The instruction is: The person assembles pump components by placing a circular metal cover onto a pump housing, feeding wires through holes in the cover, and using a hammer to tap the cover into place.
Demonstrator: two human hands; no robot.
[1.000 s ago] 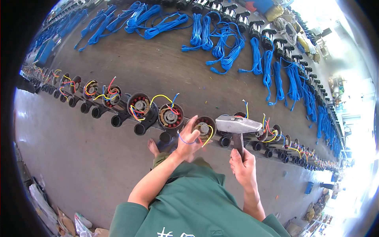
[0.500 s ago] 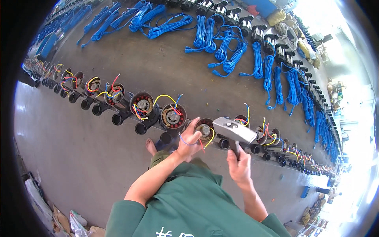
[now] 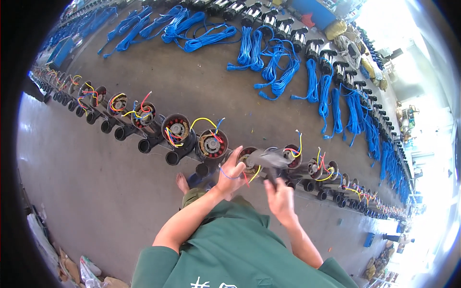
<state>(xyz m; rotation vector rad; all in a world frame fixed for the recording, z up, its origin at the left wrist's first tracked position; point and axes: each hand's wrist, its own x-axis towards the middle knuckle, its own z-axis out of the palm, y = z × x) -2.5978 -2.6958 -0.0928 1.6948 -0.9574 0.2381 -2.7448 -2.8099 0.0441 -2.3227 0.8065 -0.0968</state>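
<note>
My right hand [image 3: 282, 201] is closed round the dark handle of a hammer [image 3: 272, 157]. The hammer's grey head, smeared by motion, is over the right side of an open motor housing [image 3: 248, 154] in the row and hides part of it. My left hand [image 3: 230, 178] grips that housing at its near left side, the index finger stretched up along the rim. Blue, red and yellow wires come out beside the fingers. Just left is another open motor housing [image 3: 212, 144], with red windings and loose wires; to the right is one more motor housing [image 3: 292, 154].
Similar pump motors run in a long row to both sides, black round ports facing me. Beyond them, bundled blue cables [image 3: 281, 77] lie on the brown floor [image 3: 192, 86] by a second row of motors [image 3: 283, 29]. My bare foot [image 3: 182, 183] is near the row.
The hammer has moved left and lower, from beside the housing to over it, and its head is now blurred. My left hand stays at the same housing.
</note>
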